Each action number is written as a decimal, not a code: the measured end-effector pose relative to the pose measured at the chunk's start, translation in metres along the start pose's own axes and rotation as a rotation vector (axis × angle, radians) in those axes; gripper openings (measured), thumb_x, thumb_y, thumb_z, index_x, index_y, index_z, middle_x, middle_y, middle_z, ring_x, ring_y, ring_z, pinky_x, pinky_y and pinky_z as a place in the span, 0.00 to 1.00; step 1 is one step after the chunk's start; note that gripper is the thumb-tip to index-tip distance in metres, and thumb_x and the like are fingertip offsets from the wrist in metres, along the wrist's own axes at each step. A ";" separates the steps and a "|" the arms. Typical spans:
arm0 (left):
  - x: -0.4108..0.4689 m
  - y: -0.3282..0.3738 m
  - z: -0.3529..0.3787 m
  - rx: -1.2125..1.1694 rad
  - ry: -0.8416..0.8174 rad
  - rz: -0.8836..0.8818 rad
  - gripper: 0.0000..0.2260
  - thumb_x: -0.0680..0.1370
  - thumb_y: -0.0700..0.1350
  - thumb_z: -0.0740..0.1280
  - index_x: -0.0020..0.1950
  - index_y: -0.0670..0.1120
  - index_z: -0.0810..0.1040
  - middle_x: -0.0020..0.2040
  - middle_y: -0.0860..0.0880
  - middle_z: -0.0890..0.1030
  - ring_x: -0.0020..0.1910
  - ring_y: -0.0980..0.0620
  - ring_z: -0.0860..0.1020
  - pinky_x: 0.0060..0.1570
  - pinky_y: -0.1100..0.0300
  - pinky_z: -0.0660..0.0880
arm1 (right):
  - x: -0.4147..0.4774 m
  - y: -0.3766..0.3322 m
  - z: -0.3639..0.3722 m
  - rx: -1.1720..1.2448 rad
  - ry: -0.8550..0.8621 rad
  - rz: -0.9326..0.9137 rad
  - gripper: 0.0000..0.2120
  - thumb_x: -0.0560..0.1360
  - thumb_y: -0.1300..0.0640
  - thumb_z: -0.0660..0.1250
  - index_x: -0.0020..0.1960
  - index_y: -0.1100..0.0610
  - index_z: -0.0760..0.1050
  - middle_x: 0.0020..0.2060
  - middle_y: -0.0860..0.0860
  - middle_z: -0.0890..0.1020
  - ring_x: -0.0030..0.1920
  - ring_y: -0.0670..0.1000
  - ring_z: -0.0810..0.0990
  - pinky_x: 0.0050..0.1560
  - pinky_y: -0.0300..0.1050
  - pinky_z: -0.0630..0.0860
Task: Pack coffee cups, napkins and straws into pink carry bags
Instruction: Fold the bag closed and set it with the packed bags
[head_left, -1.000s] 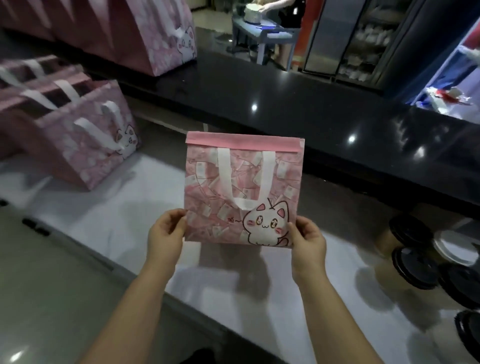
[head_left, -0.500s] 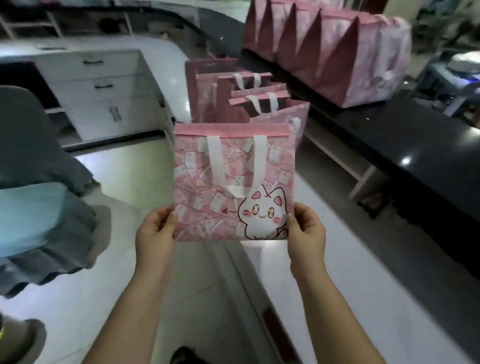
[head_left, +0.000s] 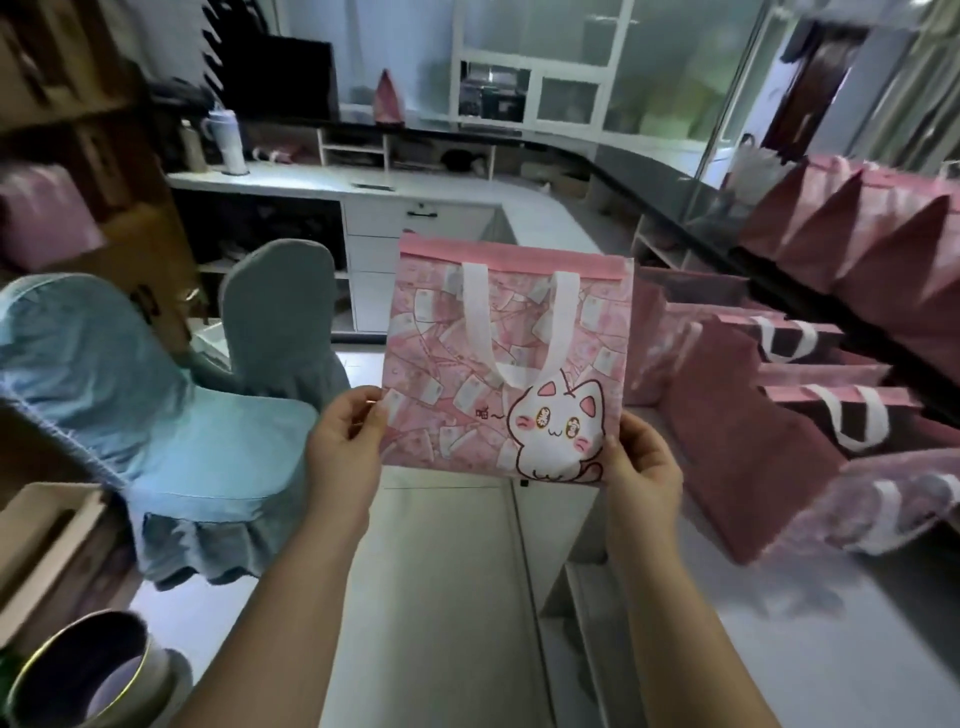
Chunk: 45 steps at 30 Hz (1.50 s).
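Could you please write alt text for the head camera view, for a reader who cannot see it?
A person's left hand and right hand hold a flat pink carry bag, printed with a white cartoon cat, upright by its bottom corners. More pink bags stand to the right; a blue-covered chair is on the left.

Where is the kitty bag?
Middle of the head view: the kitty bag is held between the left hand and right hand, blue chairs to its left.

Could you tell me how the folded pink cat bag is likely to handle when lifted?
The pink cat bag is probably light: left hand and right hand pinch only its bottom corners. Seemingly fairly stiff: it stands upright without sagging.
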<state>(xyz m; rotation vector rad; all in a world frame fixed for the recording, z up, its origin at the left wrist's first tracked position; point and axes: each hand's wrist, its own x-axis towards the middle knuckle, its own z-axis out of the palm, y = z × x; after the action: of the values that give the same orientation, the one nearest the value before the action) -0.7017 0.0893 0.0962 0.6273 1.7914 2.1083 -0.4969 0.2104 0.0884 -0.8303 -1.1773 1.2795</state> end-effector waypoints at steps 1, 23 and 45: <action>0.014 -0.004 0.001 -0.002 0.009 -0.013 0.06 0.79 0.43 0.67 0.53 0.52 0.79 0.49 0.55 0.82 0.48 0.58 0.80 0.46 0.64 0.77 | 0.011 0.004 0.011 -0.004 0.002 0.000 0.12 0.78 0.69 0.63 0.51 0.55 0.79 0.42 0.44 0.86 0.43 0.41 0.82 0.40 0.33 0.78; 0.429 -0.055 0.189 -0.097 0.070 -0.020 0.09 0.79 0.39 0.67 0.50 0.53 0.81 0.48 0.53 0.84 0.49 0.53 0.82 0.50 0.56 0.78 | 0.432 0.093 0.222 0.146 -0.080 -0.083 0.08 0.76 0.67 0.68 0.51 0.57 0.76 0.43 0.47 0.85 0.43 0.46 0.83 0.36 0.41 0.80; 0.940 -0.171 0.295 -0.193 0.067 -0.119 0.11 0.79 0.36 0.65 0.51 0.51 0.81 0.49 0.52 0.84 0.46 0.54 0.82 0.47 0.62 0.79 | 0.803 0.281 0.534 0.146 -0.027 0.000 0.06 0.75 0.64 0.70 0.50 0.56 0.78 0.45 0.53 0.84 0.46 0.54 0.81 0.45 0.49 0.77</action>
<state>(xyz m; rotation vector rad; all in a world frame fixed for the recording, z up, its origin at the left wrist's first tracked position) -1.3666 0.8364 0.0887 0.3949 1.5900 2.2093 -1.1623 0.9622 0.1030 -0.7079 -1.0905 1.3635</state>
